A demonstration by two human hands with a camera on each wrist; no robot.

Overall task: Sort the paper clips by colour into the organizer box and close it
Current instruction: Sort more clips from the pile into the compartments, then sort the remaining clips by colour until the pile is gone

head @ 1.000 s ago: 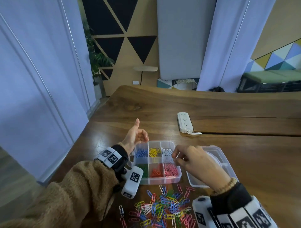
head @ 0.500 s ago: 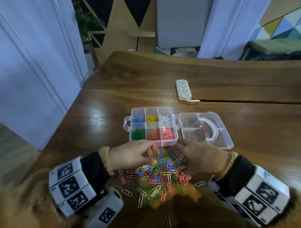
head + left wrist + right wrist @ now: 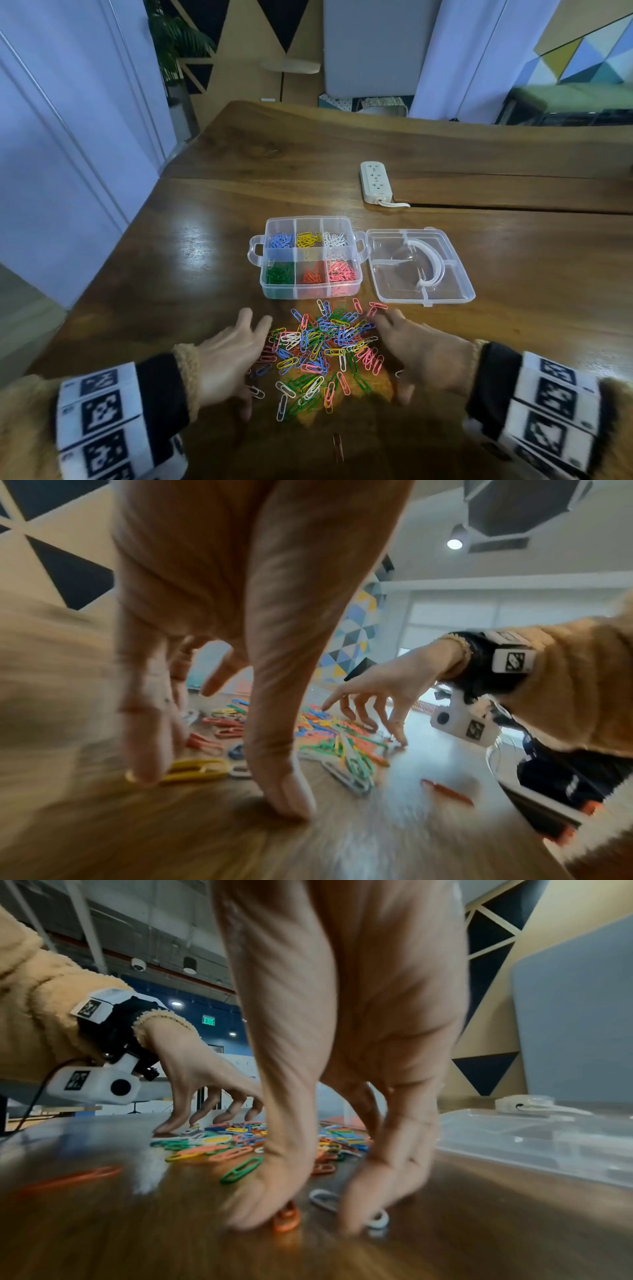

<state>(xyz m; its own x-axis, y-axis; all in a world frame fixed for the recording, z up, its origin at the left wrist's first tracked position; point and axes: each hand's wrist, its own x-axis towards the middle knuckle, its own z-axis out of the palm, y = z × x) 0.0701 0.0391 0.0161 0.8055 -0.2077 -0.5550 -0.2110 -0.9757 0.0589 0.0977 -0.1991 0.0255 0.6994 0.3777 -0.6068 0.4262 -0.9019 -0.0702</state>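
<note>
Wooden table (image 3: 205,260); power strip (image 3: 375,181) beyond open organizer box (image 3: 310,291)

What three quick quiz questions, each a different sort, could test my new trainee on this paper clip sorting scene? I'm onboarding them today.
1. True or false: the clear plastic lid is closed on the clear six-compartment organizer box.
2. Which compartment holds green clips? A front left, B back right, C front middle.
3. Fill in: the left hand and right hand flank the loose pile of coloured paper clips on the wooden ____.

Key: 1 false; 2 A; 3 table.
</note>
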